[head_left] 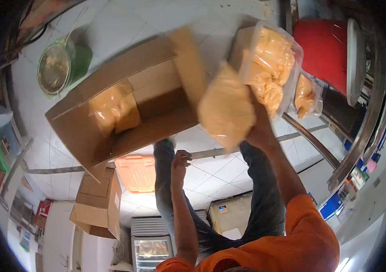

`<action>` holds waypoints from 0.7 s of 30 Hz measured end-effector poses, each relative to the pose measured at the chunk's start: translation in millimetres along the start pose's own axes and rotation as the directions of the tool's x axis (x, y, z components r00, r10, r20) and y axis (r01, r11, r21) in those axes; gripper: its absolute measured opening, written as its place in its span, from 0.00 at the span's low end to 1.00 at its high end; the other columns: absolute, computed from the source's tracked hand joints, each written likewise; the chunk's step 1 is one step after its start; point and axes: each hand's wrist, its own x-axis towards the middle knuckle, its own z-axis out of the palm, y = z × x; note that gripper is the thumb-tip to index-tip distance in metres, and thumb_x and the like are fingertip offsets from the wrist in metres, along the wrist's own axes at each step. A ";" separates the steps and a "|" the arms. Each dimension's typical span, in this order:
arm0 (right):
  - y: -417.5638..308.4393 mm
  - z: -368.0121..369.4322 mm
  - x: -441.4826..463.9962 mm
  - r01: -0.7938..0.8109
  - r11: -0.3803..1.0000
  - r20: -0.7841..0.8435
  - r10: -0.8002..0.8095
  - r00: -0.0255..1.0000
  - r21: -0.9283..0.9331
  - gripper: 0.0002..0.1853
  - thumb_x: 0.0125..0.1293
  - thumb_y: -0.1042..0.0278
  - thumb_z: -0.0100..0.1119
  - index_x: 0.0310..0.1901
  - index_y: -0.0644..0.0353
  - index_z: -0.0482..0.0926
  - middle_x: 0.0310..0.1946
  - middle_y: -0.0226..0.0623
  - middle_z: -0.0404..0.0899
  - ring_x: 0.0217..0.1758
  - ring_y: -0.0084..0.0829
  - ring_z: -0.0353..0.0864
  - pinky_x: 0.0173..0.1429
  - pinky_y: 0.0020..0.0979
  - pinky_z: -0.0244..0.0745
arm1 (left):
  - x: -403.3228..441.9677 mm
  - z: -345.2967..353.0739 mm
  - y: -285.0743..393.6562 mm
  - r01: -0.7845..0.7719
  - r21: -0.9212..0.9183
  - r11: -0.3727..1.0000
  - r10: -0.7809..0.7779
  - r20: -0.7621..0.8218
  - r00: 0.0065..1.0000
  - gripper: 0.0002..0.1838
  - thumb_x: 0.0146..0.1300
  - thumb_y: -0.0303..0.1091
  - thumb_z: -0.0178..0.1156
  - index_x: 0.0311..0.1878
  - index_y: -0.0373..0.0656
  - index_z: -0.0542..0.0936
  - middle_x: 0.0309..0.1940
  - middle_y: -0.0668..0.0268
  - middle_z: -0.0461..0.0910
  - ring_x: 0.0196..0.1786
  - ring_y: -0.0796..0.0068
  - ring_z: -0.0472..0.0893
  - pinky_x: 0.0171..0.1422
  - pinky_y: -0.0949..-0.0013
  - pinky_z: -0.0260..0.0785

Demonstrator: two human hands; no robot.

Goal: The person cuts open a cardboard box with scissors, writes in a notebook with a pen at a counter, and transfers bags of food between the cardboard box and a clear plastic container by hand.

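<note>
My right hand [260,124] holds a clear plastic bag of orange-tan contents [227,109], slightly blurred, between the carton and the tub. To the left, the open cardboard carton [161,102] has a similar bag [115,109] lying in its left part. At the upper right, a translucent plastic tub [296,61] contains several more such bags [272,56]. One further bag [304,96] lies just beside the tub. My left hand [181,158] is near my left knee, below the carton, touching nothing, with its fingers curled and partly apart.
A green bucket [77,63] stands at the upper left. An orange plastic crate [136,173] and a smaller cardboard box [97,201] are below the carton. Beyond the tub is a red container [322,54]. A wooden frame [313,140] runs along the right.
</note>
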 end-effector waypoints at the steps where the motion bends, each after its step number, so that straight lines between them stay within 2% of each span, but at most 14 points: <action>1: -0.4 -38.3 -4.7 -0.023 1.000 -0.075 0.023 0.997 -0.003 0.35 0.52 0.70 0.70 0.62 0.58 0.66 0.49 0.46 0.81 0.53 0.42 0.82 0.59 0.38 0.75 | 1.5 10.8 -1.5 0.004 -0.015 1.000 -0.004 -0.008 1.000 0.07 0.67 0.26 0.47 0.40 0.48 0.75 0.35 0.71 0.79 0.38 0.80 0.76 0.40 0.75 0.66; 4: 49.8 -102.9 -1.7 -0.243 0.926 -0.224 0.182 0.957 -0.288 0.31 0.54 0.78 0.65 0.61 0.56 0.68 0.49 0.43 0.80 0.57 0.38 0.79 0.61 0.35 0.72 | 6.7 28.4 -12.9 0.039 0.066 0.997 -0.036 -0.041 0.999 0.07 0.64 0.26 0.48 0.40 0.48 0.75 0.35 0.71 0.79 0.38 0.80 0.76 0.40 0.74 0.66; 6: 141.7 -107.3 21.2 -0.186 0.851 -0.220 0.086 0.972 -0.491 0.34 0.51 0.76 0.65 0.63 0.55 0.66 0.59 0.44 0.74 0.67 0.39 0.70 0.65 0.48 0.67 | 10.2 37.2 -22.1 0.078 0.225 0.971 -0.063 -0.076 0.995 0.08 0.61 0.26 0.49 0.40 0.47 0.75 0.35 0.71 0.78 0.38 0.80 0.76 0.40 0.74 0.66; 8: 229.5 -75.6 57.4 -0.069 0.531 -0.118 -0.060 0.991 -0.844 0.47 0.44 0.66 0.67 0.70 0.50 0.58 0.73 0.50 0.53 0.77 0.54 0.47 0.66 0.72 0.49 | 8.2 44.8 -26.6 0.077 0.177 0.981 -0.061 -0.091 0.994 0.09 0.59 0.26 0.49 0.41 0.45 0.75 0.35 0.70 0.78 0.37 0.80 0.76 0.40 0.73 0.66; 10: 316.0 -30.3 75.2 -0.178 0.623 -0.083 0.180 0.980 -0.762 0.59 0.42 0.61 0.70 0.76 0.50 0.44 0.78 0.48 0.25 0.78 0.61 0.20 0.60 0.85 0.28 | 9.4 47.8 -31.0 0.043 0.160 0.986 -0.027 -0.103 0.994 0.08 0.60 0.27 0.49 0.41 0.45 0.75 0.36 0.71 0.78 0.37 0.80 0.76 0.40 0.73 0.66; 11: 329.1 -13.2 91.9 -0.279 0.475 -0.165 0.268 0.949 -0.834 0.66 0.40 0.58 0.71 0.77 0.48 0.34 0.77 0.48 0.17 0.76 0.64 0.12 0.57 0.86 0.22 | 16.5 46.3 -38.2 0.007 0.204 0.979 0.013 -0.096 0.995 0.09 0.60 0.26 0.49 0.42 0.46 0.75 0.36 0.71 0.78 0.37 0.80 0.76 0.40 0.74 0.66; 13: 334.1 -8.0 95.0 -0.285 0.472 -0.147 0.307 0.940 -0.834 0.67 0.40 0.56 0.71 0.77 0.48 0.32 0.77 0.49 0.16 0.76 0.65 0.13 0.57 0.87 0.24 | 14.3 30.1 -53.1 -0.027 0.298 0.954 0.055 -0.086 0.995 0.09 0.61 0.24 0.48 0.42 0.46 0.75 0.36 0.70 0.78 0.38 0.80 0.76 0.40 0.75 0.66; 15: 345.4 -22.8 97.0 -0.196 0.578 -0.020 0.296 0.955 -0.792 0.69 0.41 0.49 0.72 0.77 0.45 0.29 0.76 0.47 0.13 0.76 0.65 0.12 0.53 0.89 0.27 | 8.0 41.5 -27.2 -0.100 0.123 0.987 0.109 -0.067 0.992 0.11 0.62 0.19 0.48 0.44 0.44 0.75 0.38 0.69 0.77 0.39 0.80 0.77 0.42 0.77 0.68; 16: 336.9 -32.7 103.8 -0.214 0.470 0.018 0.440 0.898 -0.856 0.65 0.43 0.48 0.73 0.77 0.43 0.36 0.78 0.44 0.25 0.79 0.60 0.24 0.65 0.80 0.38 | 10.1 36.6 -32.4 -0.113 0.080 0.990 0.118 -0.060 0.991 0.12 0.62 0.17 0.48 0.44 0.43 0.75 0.39 0.69 0.77 0.39 0.80 0.77 0.44 0.77 0.69; 17: 329.2 -52.1 116.6 -0.126 0.676 0.118 0.302 0.946 -0.726 0.46 0.51 0.51 0.70 0.72 0.47 0.60 0.73 0.43 0.59 0.74 0.48 0.59 0.68 0.56 0.61 | 11.6 31.0 -37.8 -0.125 -0.083 0.989 0.122 -0.043 0.992 0.13 0.61 0.16 0.47 0.45 0.42 0.75 0.39 0.69 0.76 0.40 0.79 0.77 0.45 0.76 0.69; 18: 280.3 -57.1 116.9 -0.049 0.793 0.151 0.176 0.973 -0.607 0.26 0.58 0.54 0.63 0.58 0.51 0.71 0.54 0.42 0.72 0.59 0.44 0.72 0.60 0.47 0.69 | 10.3 24.9 -41.5 -0.125 -0.245 0.961 0.124 -0.021 0.992 0.14 0.61 0.15 0.47 0.46 0.41 0.75 0.39 0.69 0.76 0.40 0.79 0.77 0.46 0.76 0.70; 19: 226.6 -62.0 117.5 0.046 0.879 0.181 0.046 0.982 -0.475 0.13 0.66 0.57 0.57 0.43 0.56 0.82 0.34 0.40 0.85 0.44 0.41 0.85 0.52 0.38 0.77 | 3.6 23.7 -22.3 -0.118 0.014 0.993 0.119 -0.013 0.993 0.16 0.59 0.13 0.45 0.47 0.41 0.74 0.39 0.68 0.76 0.41 0.77 0.78 0.46 0.75 0.70; 20: 113.5 -45.3 103.4 -0.063 0.950 0.122 0.104 0.987 -0.305 0.12 0.67 0.60 0.57 0.45 0.57 0.81 0.36 0.38 0.85 0.43 0.39 0.85 0.48 0.35 0.78 | 8.3 12.2 -37.4 -0.126 -0.017 0.992 0.126 0.021 0.992 0.16 0.59 0.14 0.43 0.46 0.42 0.74 0.38 0.67 0.77 0.41 0.76 0.78 0.46 0.74 0.70; 21: 45.6 -19.6 91.3 -0.006 0.994 0.193 0.028 0.981 -0.112 0.07 0.70 0.71 0.54 0.47 0.59 0.77 0.36 0.30 0.80 0.37 0.22 0.79 0.41 0.26 0.76 | 3.9 2.7 -28.2 -0.169 0.071 0.983 0.166 0.048 0.985 0.15 0.60 0.15 0.43 0.46 0.42 0.74 0.38 0.67 0.77 0.41 0.76 0.78 0.45 0.73 0.70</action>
